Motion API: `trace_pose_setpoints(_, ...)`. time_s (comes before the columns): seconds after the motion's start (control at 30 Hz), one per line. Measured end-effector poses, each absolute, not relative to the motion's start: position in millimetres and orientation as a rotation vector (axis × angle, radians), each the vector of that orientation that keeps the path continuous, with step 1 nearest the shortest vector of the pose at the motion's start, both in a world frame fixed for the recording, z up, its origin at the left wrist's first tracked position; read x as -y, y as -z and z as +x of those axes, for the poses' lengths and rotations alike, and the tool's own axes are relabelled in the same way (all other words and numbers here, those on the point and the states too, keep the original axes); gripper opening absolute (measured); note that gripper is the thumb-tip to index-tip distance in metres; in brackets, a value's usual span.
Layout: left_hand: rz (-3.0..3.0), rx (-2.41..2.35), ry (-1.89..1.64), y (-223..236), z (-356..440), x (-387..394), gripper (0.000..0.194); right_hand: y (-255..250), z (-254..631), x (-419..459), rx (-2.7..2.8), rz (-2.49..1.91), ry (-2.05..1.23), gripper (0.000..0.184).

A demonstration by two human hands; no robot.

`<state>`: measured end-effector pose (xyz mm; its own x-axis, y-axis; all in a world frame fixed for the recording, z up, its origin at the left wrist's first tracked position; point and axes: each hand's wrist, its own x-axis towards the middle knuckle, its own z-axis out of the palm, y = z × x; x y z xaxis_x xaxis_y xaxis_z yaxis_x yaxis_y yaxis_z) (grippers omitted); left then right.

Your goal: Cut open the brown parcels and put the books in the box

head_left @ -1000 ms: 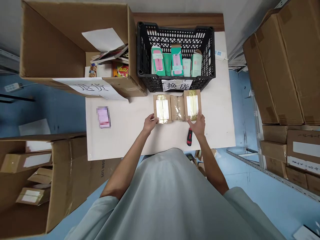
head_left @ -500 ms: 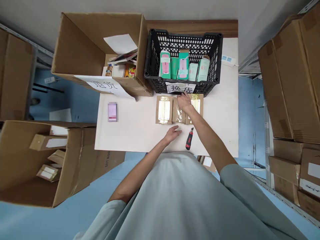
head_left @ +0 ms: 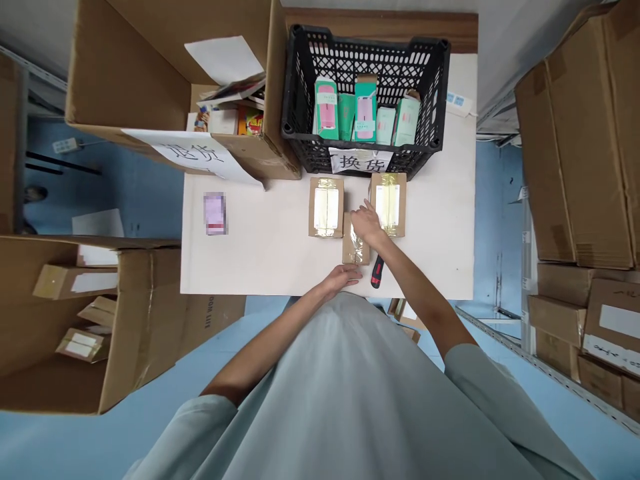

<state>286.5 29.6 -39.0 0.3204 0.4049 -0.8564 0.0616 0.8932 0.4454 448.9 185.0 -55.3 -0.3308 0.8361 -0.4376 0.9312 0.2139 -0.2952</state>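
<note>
A small taped cardboard box [head_left: 356, 248] lies on the table, pulled out nearer to me than the two boxes beside it. My right hand [head_left: 367, 223] is closed over its far end. At its near end, my left hand [head_left: 342, 279] is open, fingers stretched along the box edge; whether they touch it is hard to tell. On the left stands a labelled box [head_left: 326, 208]; another labelled box [head_left: 389, 203] is on the right, both with yellowish tape. A black and red utility knife [head_left: 377, 272] lies beside the middle box, its upper end hidden by my right forearm.
A black plastic crate [head_left: 305, 155] with several green and white boxes stands behind. To its left is a large open carton [head_left: 125, 73] holding papers and packets. A blurred purple item [head_left: 215, 213] lies on the table [head_left: 260, 247]. Another open carton [head_left: 145, 327] is at lower left.
Both hands left the outer boxes. My right hand reached the middle box's far end and drew it toward me; my left hand moved to its near end. The outer boxes remain behind.
</note>
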Motion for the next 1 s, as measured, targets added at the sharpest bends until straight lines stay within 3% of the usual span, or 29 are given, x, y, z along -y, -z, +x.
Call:
trace_pose_setpoints(0.13, 0.386, -1.186, -0.161, 40.6, 270.5, -12.4, 0.056, 44.7, 439.8, -155.5, -2.218, 1.594, 0.705, 0.035)
trace_pose_setpoints(0.3, 0.387, -1.126, -0.059, 42.1, 238.3, 2.7, 0.055, 27.0, 424.2, -117.4, -2.042, 1.695, 0.795, 0.049)
trace_pose_setpoints(0.37, 0.406, -1.098, -0.023, 40.7, 217.4, 5.3, 0.052, 17.2, 417.3, -100.8, -1.969, 1.762, 0.818, 0.043)
trace_pose_setpoints(0.53, 0.472, -1.057, 0.012, 36.0, 137.9, 1.5, 0.048, -7.8, 393.7, -58.9, -1.749, 1.918, 0.831, 0.027)
trace_pose_setpoints(0.77, 0.615, -1.199, -0.189, 45.3, -4.6, -17.1, 0.052, -4.6, 307.3, -12.1, -1.639, 2.036, 0.923, 0.037)
trace_pose_setpoints(1.0, 0.663, -1.38, -0.488, 64.6, -95.8, -28.1, 0.063, 40.0, 222.6, 5.8, -1.77, 2.331, 1.532, 0.028)
